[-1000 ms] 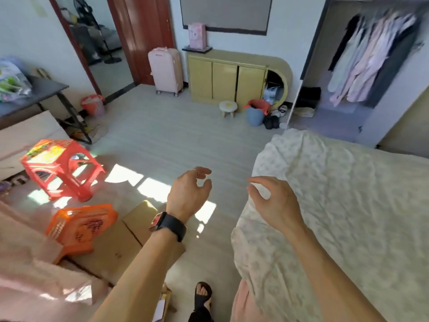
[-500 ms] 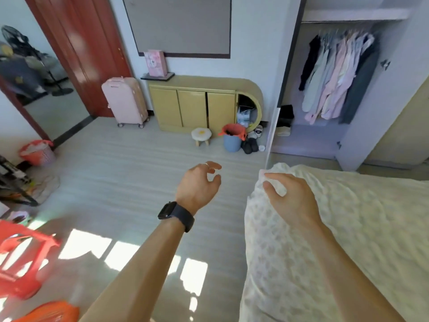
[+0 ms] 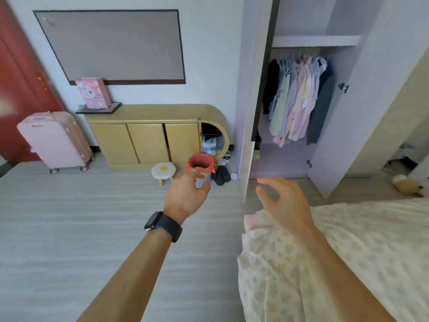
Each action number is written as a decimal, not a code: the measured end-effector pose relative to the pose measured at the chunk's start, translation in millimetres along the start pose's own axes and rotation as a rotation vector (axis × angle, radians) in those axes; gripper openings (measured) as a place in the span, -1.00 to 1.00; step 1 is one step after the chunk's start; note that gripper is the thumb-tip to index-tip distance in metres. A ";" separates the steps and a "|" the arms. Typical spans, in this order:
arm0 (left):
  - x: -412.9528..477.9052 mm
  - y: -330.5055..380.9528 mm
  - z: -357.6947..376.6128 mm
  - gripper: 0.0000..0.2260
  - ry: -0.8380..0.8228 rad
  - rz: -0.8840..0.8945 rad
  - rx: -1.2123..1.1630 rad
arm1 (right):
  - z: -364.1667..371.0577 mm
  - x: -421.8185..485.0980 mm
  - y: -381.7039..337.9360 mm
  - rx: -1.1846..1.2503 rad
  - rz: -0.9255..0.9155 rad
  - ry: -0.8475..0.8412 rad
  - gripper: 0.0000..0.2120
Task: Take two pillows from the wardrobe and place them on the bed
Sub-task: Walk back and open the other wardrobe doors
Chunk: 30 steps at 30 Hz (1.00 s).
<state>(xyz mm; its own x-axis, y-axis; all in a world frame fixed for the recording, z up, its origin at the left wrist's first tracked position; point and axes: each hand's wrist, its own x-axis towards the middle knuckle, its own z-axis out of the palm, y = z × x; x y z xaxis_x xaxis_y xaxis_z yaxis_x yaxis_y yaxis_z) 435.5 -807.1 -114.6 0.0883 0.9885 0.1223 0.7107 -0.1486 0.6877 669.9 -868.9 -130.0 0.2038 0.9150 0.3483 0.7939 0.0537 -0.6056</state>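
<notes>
Approaching: this looks like the opening step, the walk toward the wardrobe (image 3: 308,108), with no pillow fetched so far as can be judged.
Left hand: the left hand (image 3: 185,194) is raised over the floor with fingers loosely curled and spread, holding nothing; a dark watch (image 3: 163,225) sits on the wrist.
Right hand: the right hand (image 3: 284,201) is also empty, fingers apart and relaxed, hovering above the near corner of the bed (image 3: 348,252).
Wardrobe: its doors stand open, showing a rail of hanging clothes (image 3: 299,101), a shelf (image 3: 315,40) above it and a bare floor panel below.
Pillows: none can be seen anywhere; they are probably in a part of the wardrobe that this view does not reach.
Bed: covered with a pale flowered sheet, with nothing lying on the part in view.
Next move: probably closing the gap to the wardrobe, then searching the shelf or the hidden sides with both hands free for a bulky, soft load.
Hidden: the open left door (image 3: 249,112) screens the left side of the wardrobe; the space above the shelf is cut off by the frame's top edge, and the bed's far end runs out of frame to the right.
Hard to make out: the small things at the wardrobe's lower left and the furry object (image 3: 408,185) on the floor at far right are too blurred to name.
</notes>
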 end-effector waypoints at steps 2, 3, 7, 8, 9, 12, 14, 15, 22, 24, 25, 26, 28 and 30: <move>50.1 1.1 5.4 -0.77 -0.038 0.036 -0.008 | 12.6 37.0 9.5 -0.010 0.034 0.028 -0.82; 73.0 3.4 9.1 -0.78 -0.061 0.056 -0.011 | 18.1 53.2 15.5 -0.022 0.055 0.033 -0.82; 169.0 7.2 39.1 -0.77 -0.158 0.148 0.017 | 42.1 121.5 49.6 -0.048 0.156 0.076 -0.75; 186.0 7.7 44.9 -0.78 -0.166 0.168 0.017 | 46.6 134.1 55.8 -0.055 0.167 0.082 -0.74; 210.9 6.9 56.8 -0.78 -0.182 0.184 0.010 | 52.6 151.7 66.0 -0.069 0.185 0.093 -0.72; 284.6 15.6 92.5 -0.77 -0.264 0.232 0.031 | 67.7 208.7 98.9 -0.092 0.244 0.145 -0.73; 333.3 28.1 115.3 -0.75 -0.340 0.269 0.050 | 71.3 248.4 124.3 -0.089 0.292 0.169 -0.75; 356.3 32.2 127.2 -0.75 -0.373 0.277 0.046 | 71.0 266.2 136.2 -0.093 0.321 0.171 -0.74; 483.2 69.9 198.7 -0.74 -0.551 0.353 0.048 | 68.0 360.1 202.2 -0.124 0.467 0.299 -0.78; 513.3 83.5 223.3 -0.72 -0.589 0.417 0.065 | 69.9 379.6 220.0 -0.149 0.503 0.331 -0.76; 528.0 89.9 238.0 -0.71 -0.621 0.447 0.058 | 71.2 388.2 228.9 -0.165 0.522 0.349 -0.71; 541.1 97.7 251.2 -0.70 -0.660 0.478 0.055 | 72.5 397.1 237.1 -0.176 0.539 0.373 -0.65; 566.9 111.2 279.7 -0.71 -0.716 0.545 0.044 | 76.7 412.9 251.5 -0.183 0.581 0.410 -0.62; 590.8 123.9 308.3 -0.73 -0.760 0.613 0.040 | 78.1 428.1 262.1 -0.213 0.622 0.437 -0.70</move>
<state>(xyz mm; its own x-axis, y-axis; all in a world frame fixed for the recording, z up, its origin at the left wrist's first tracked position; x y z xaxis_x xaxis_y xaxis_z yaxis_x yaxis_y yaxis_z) 791.0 -233.4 -177.7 0.8671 0.4953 -0.0529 0.4131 -0.6555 0.6322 920.5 -431.9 -195.6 0.8180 0.5094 0.2671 0.5441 -0.5346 -0.6466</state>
